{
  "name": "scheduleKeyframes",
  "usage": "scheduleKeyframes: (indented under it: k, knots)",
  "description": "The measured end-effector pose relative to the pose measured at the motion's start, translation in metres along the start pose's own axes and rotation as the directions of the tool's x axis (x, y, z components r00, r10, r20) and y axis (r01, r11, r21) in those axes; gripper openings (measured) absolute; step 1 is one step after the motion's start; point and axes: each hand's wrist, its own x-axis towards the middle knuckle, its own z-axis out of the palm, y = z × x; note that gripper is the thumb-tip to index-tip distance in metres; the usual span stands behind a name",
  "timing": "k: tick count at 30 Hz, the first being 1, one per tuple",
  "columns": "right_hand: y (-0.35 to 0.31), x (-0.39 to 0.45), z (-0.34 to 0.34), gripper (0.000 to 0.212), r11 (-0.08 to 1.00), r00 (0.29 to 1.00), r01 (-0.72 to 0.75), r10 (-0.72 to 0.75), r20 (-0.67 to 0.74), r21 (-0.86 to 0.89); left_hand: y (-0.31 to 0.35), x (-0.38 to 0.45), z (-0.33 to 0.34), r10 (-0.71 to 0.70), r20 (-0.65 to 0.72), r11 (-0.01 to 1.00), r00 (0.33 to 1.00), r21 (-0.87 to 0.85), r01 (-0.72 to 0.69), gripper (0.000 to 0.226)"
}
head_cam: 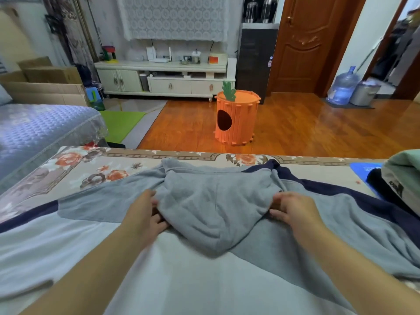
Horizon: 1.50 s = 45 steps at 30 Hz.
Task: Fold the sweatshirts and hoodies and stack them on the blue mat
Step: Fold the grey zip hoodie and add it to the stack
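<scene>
Hands pinching hood [216, 208] edges: left hand [145, 214] & right hand [293, 212] each grasping a side. Hoodie [227, 280] lying flat under both grips; pulling evenly outward is keeping hood smooth. Blue mat [361, 169] sitting far right of right grip.

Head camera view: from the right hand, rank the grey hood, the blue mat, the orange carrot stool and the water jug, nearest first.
From the right hand:
1. Grey hood, gripped at its right edge.
2. Blue mat, on the bed to the right, under folded clothes.
3. Orange carrot stool, on the floor beyond the bed.
4. Water jug, far right by the doorway.
</scene>
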Motion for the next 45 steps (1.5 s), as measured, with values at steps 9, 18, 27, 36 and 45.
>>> scheduleKeyframes:
  k: [9,18,27,36,45]
  knots:
    - [-0.037,0.023,0.032,0.013,0.989,0.992,-0.106,0.113,-0.064,0.101,0.010,0.002,0.030,0.128,0.036,0.982,0.991,0.136,-0.132,0.091]
    - [-0.003,0.023,0.004,0.030,0.810,0.968,0.170,-0.243,-0.058,-0.561,0.010,0.000,0.005,0.278,0.037,0.775,0.960,0.582,-0.247,0.049]
    - [-0.006,-0.006,0.045,0.032,0.971,0.972,-0.235,0.236,-0.012,0.055,-0.048,-0.048,0.035,0.303,0.078,0.606,0.950,0.753,-0.256,0.044]
    - [-0.003,-0.003,0.029,0.040,0.796,0.974,0.156,-0.222,-0.043,-0.584,-0.067,-0.061,0.043,0.277,0.685,-0.352,0.674,0.725,-0.592,0.026]
    - [-0.012,-0.007,0.039,0.044,0.122,0.799,0.349,-0.557,0.227,-0.929,-0.037,-0.062,0.060,0.142,0.608,-0.536,0.781,0.711,-0.456,0.056]
